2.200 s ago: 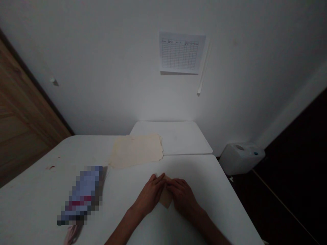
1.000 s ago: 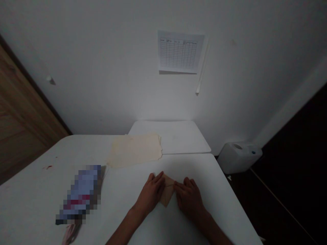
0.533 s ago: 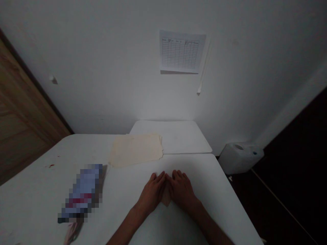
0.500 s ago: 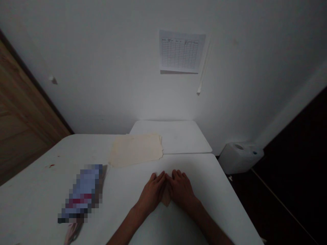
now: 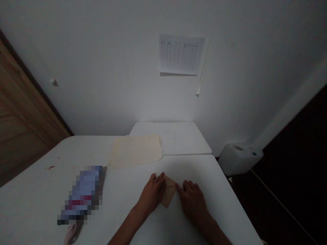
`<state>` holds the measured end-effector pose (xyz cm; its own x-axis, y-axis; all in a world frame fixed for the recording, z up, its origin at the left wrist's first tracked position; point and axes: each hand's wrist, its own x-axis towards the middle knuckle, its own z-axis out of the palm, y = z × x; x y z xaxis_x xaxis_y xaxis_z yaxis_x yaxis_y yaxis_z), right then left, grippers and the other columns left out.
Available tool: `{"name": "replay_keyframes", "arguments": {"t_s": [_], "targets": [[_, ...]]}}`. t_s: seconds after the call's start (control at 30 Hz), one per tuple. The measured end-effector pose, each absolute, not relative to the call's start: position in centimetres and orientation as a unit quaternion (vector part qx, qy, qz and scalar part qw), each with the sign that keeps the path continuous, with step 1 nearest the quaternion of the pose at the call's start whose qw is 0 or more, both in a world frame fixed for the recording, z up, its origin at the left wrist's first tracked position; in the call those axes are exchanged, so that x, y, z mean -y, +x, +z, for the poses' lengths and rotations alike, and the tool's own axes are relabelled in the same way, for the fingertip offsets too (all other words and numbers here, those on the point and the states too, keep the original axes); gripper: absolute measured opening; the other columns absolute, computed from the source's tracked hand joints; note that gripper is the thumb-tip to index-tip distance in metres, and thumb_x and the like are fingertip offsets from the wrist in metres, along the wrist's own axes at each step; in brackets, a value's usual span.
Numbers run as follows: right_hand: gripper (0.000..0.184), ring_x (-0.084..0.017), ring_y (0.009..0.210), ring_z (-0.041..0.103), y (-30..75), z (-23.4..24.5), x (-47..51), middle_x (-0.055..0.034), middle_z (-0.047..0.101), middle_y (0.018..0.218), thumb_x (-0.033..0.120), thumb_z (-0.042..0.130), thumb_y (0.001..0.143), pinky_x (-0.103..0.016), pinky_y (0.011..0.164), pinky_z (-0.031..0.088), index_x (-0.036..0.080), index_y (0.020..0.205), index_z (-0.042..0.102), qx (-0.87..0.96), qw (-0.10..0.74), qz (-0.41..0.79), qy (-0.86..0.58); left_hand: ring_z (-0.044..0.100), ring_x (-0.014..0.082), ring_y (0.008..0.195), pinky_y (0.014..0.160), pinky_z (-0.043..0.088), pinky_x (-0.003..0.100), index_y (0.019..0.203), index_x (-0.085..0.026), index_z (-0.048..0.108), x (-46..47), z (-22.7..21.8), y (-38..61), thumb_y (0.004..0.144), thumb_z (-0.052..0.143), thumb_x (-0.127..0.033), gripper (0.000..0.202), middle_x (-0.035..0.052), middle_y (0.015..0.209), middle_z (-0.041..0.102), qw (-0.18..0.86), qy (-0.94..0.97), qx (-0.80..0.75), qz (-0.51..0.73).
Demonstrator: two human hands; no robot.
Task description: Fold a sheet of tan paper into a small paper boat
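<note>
A small folded piece of tan paper [image 5: 169, 194] lies on the white table [image 5: 127, 204] in front of me. My left hand [image 5: 152, 194] rests flat on the paper's left part, fingers stretched out and pressing down. My right hand [image 5: 192, 201] lies flat on the table just right of the paper, fingers extended, with its fingertips at the paper's right edge. Neither hand holds anything lifted off the table.
A stack of cream sheets [image 5: 136, 154] lies further back on the table. A blurred-out object [image 5: 81, 194] sits at the left. A second white table [image 5: 171, 137] stands against the wall. A white container [image 5: 240, 157] is on the dark floor at right.
My right hand has slid to the right off the paper, uncovering more of it. My left hand has stayed in place on the paper.
</note>
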<state>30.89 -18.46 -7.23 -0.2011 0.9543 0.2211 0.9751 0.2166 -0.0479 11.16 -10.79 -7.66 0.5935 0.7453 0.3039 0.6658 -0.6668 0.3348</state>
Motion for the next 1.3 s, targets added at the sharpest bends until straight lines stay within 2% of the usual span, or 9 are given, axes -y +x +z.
{"name": "replay_keyframes", "arguments": {"t_s": [0.13, 0.4, 0.5, 0.7, 1.03, 1.3], "targets": [[0.035, -0.024, 0.092, 0.05, 30.0, -6.9, 18.1, -0.0072, 0.059, 0.099, 0.012, 0.051, 0.086, -0.037, 0.082, 0.034, 0.025, 0.118, 0.06, 0.781, 0.117, -0.017, -0.613, 0.055, 0.0245, 0.095, 0.085, 0.048, 0.042, 0.087, -0.021, 0.065, 10.5, -7.3, 11.0, 0.092, 0.047, -0.014, 0.02, 0.0058, 0.133, 0.058, 0.118, 0.88, -0.4, 0.226], [0.04, -0.024, 0.095, 0.049, 28.2, -6.8, 17.3, -0.0062, 0.058, 0.105, 0.014, 0.05, 0.088, -0.036, 0.082, 0.034, 0.029, 0.124, 0.055, 0.804, 0.118, 0.012, -0.583, 0.054, 0.0257, 0.097, 0.086, 0.048, 0.041, 0.094, -0.021, 0.068, 10.2, -7.3, 10.6, 0.088, 0.052, -0.014, 0.018, 0.0055, 0.133, 0.059, 0.174, 0.871, -0.4, 0.225], [0.039, -0.025, 0.096, 0.05, 28.2, -6.7, 17.5, -0.0061, 0.058, 0.104, 0.017, 0.05, 0.09, -0.036, 0.082, 0.034, 0.033, 0.125, 0.055, 0.786, 0.123, 0.011, -0.606, 0.054, 0.0261, 0.099, 0.086, 0.047, 0.041, 0.099, -0.022, 0.068, 10.3, -7.5, 10.7, 0.088, 0.052, -0.014, 0.02, 0.0054, 0.134, 0.057, 0.174, 0.867, -0.4, 0.24], [0.043, -0.024, 0.093, 0.05, 29.8, -6.7, 18.1, -0.0064, 0.058, 0.098, 0.011, 0.049, 0.087, -0.035, 0.081, 0.034, 0.032, 0.123, 0.058, 0.746, 0.13, 0.012, -0.653, 0.055, 0.0254, 0.095, 0.085, 0.046, 0.043, 0.088, -0.021, 0.068, 10.5, -7.5, 10.8, 0.086, 0.052, -0.01, 0.019, 0.0057, 0.132, 0.059, 0.159, 0.868, -0.4, 0.247], [0.05, -0.023, 0.092, 0.051, 30.5, -7.7, 18.5, -0.0054, 0.058, 0.093, 0.007, 0.049, 0.084, -0.033, 0.082, 0.037, 0.035, 0.124, 0.06, 0.729, 0.173, 0.009, -0.662, 0.051, 0.0272, 0.1, 0.084, 0.049, 0.044, 0.102, -0.021, 0.065, 10.9, -8.2, 10.7, 0.088, 0.05, -0.01, 0.024, 0.0067, 0.137, 0.055, 0.135, 0.872, -0.395, 0.255], [0.046, -0.025, 0.094, 0.051, 30.9, -8.4, 18.5, -0.0073, 0.06, 0.094, 0.007, 0.047, 0.084, -0.035, 0.087, 0.039, 0.028, 0.122, 0.063, 0.72, 0.183, 0.01, -0.669, 0.053, 0.0275, 0.102, 0.087, 0.048, 0.046, 0.097, -0.021, 0.066, 10.8, -8.2, 10.9, 0.09, 0.05, -0.014, 0.019, 0.0069, 0.137, 0.055, 0.141, 0.87, -0.399, 0.253]]}}
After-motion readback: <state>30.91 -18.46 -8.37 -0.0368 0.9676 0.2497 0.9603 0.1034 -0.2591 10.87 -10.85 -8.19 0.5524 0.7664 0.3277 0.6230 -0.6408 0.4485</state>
